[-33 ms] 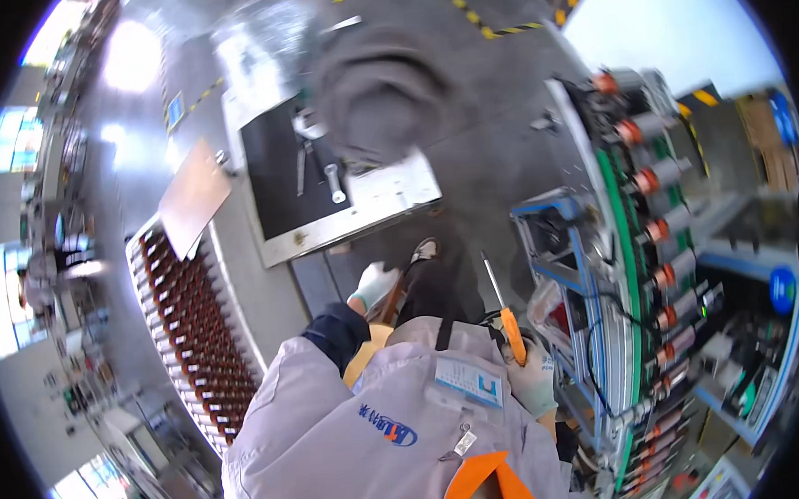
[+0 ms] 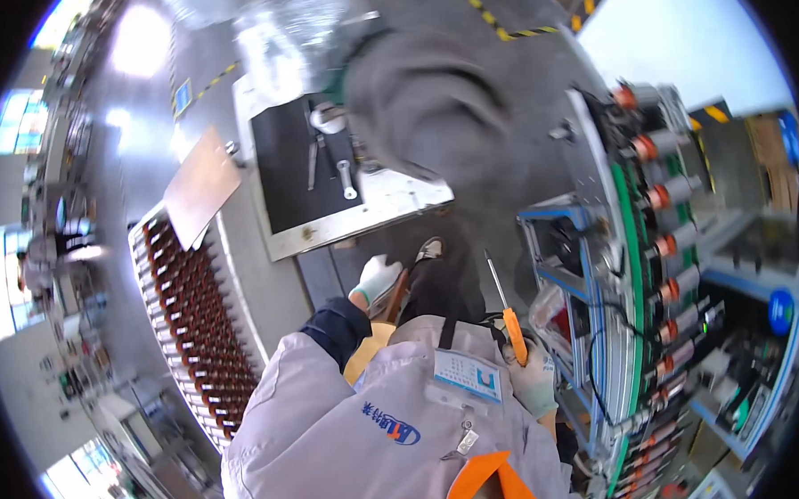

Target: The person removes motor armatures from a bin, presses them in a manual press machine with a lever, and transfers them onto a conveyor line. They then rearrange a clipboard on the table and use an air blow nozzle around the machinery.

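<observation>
A screwdriver (image 2: 514, 329) with an orange handle is gripped in my right hand (image 2: 534, 379), which wears a pale glove. Its thin metal shaft points up and away from me, touching nothing. My left hand (image 2: 377, 279), in a white glove with a dark cuff above it, is held low in front of my left side. Its fingers look curled in, and no tool sticks out of them. Just to its right is a narrow brown bar (image 2: 401, 294); whether the hand touches it I cannot tell.
A cart with a black mat (image 2: 295, 196) stands ahead, bearing a wrench (image 2: 347, 179) and other tools. A person in dark grey (image 2: 424, 106) is blurred beside it. At left is a rack of brown parts (image 2: 193, 321); at right, a green-edged line of orange-and-grey cylinders (image 2: 666, 193).
The person in grey has moved to the right. The surroundings have shifted slightly in view, while my hands keep nearly the same pose and the screwdriver stays in my right hand.
</observation>
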